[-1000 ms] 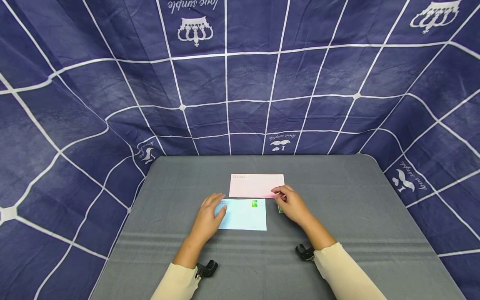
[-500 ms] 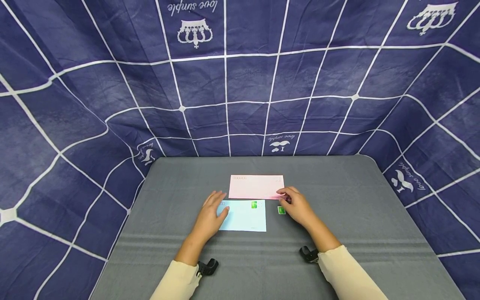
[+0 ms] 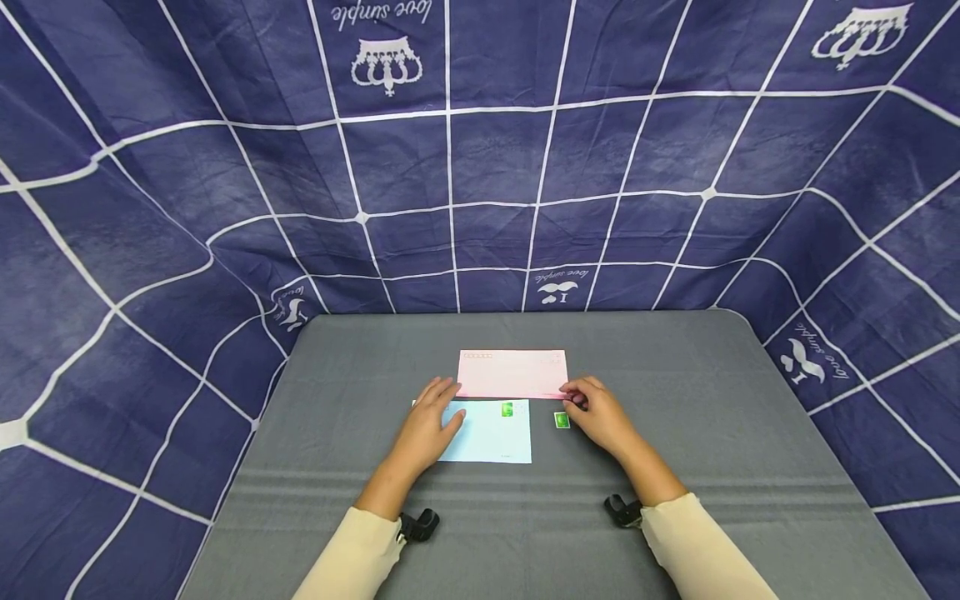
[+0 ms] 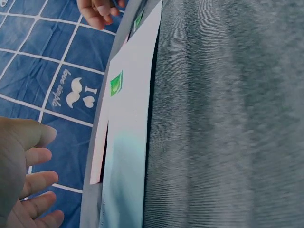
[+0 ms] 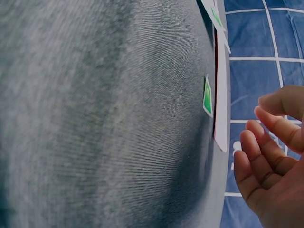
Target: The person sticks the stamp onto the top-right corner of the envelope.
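Note:
A light blue envelope (image 3: 491, 437) lies on the grey cloth, with a green stamp (image 3: 507, 409) at its upper right. Just behind it is a pink envelope (image 3: 513, 372). To the right of the blue one, a loose green stamp (image 3: 562, 420) sits on the cloth. My left hand (image 3: 424, 427) hovers over the blue envelope's left end, fingers spread and relaxed, covering part of it. Beside the pink envelope's lower right corner is my right hand (image 3: 600, 414), fingers loosely curled. The right wrist view shows nothing between its thumb and index finger.
The grey cloth (image 3: 675, 358) covers a table whose far edge meets a blue curtain (image 3: 495, 158) with white grid lines. The curtain also hangs along the left and right sides. A black wrist camera (image 3: 420, 525) is strapped beneath each forearm.
My right hand has moved a little right, uncovering the loose green stamp. The left hand has shifted slightly right over the blue envelope. Both envelopes have stayed in place.

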### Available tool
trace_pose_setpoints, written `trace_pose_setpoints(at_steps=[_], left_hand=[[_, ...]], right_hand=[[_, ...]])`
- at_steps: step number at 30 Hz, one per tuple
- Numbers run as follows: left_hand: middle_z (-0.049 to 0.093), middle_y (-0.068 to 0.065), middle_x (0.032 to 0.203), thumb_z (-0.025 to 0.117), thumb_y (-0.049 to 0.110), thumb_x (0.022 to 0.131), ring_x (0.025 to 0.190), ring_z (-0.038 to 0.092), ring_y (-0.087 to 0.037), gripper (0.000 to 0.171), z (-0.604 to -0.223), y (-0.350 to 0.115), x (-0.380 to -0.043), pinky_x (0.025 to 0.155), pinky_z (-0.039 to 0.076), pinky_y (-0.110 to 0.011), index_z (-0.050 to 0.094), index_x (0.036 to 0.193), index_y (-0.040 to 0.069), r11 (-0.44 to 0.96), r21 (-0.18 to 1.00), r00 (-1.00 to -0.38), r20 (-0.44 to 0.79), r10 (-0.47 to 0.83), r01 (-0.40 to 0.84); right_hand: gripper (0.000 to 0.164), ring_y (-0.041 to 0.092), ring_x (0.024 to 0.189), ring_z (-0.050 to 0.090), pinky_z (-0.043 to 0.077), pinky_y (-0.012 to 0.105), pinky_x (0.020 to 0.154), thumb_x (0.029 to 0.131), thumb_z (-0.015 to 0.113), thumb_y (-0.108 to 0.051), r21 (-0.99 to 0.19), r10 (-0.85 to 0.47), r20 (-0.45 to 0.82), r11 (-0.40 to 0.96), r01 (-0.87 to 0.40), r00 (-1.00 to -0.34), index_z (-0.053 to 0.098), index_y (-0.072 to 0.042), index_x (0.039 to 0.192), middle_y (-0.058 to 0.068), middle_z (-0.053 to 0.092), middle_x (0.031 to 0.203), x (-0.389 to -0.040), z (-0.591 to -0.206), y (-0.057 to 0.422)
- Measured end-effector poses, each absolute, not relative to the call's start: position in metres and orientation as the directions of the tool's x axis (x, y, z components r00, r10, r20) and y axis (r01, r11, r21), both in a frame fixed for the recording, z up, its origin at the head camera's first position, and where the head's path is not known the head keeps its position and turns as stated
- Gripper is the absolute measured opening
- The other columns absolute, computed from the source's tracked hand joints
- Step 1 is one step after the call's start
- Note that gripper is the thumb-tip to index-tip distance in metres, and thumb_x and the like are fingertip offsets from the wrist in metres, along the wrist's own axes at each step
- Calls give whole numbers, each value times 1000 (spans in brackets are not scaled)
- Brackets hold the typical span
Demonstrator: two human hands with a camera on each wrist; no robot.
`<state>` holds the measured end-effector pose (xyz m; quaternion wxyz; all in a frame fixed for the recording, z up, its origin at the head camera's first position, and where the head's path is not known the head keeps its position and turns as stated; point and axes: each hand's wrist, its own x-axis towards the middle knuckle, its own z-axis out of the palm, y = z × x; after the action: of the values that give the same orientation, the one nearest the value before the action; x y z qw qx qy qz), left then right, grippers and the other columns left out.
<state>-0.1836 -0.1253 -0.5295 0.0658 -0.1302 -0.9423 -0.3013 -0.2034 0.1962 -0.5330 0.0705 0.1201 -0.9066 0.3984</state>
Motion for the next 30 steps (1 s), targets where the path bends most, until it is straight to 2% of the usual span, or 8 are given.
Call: trace_pose_setpoints(at_steps=[10,19,30], left_hand=[[55,-14,149,64,22,98,146,43,-36,43,-525,-121,-197,119,38,-54,61,140,9,783,523,-940,223,258,338],[55,-15,149,61,19,99,145,44,-38,42,-529,-116,-207,121,36,-53,60,140,8,795,530,-955,152,255,297],[59,-17,143,56,10,100,140,49,-38,36,-536,-106,-219,119,38,-50,65,134,5,788,502,-934,205,291,356]], right_hand=[[15,17,83,63,51,23,75,85,74,-5,-677,-169,156,700,-230,-973,72,-3,101,6,67,94,-200,-539,200],[14,12,78,56,45,22,70,84,76,-9,-668,-151,61,729,-153,-987,70,-5,96,5,64,87,-198,-541,202],[13,11,74,52,42,24,67,83,77,-13,-659,-112,-14,748,-75,-994,68,-6,90,4,61,85,-199,-541,201]])
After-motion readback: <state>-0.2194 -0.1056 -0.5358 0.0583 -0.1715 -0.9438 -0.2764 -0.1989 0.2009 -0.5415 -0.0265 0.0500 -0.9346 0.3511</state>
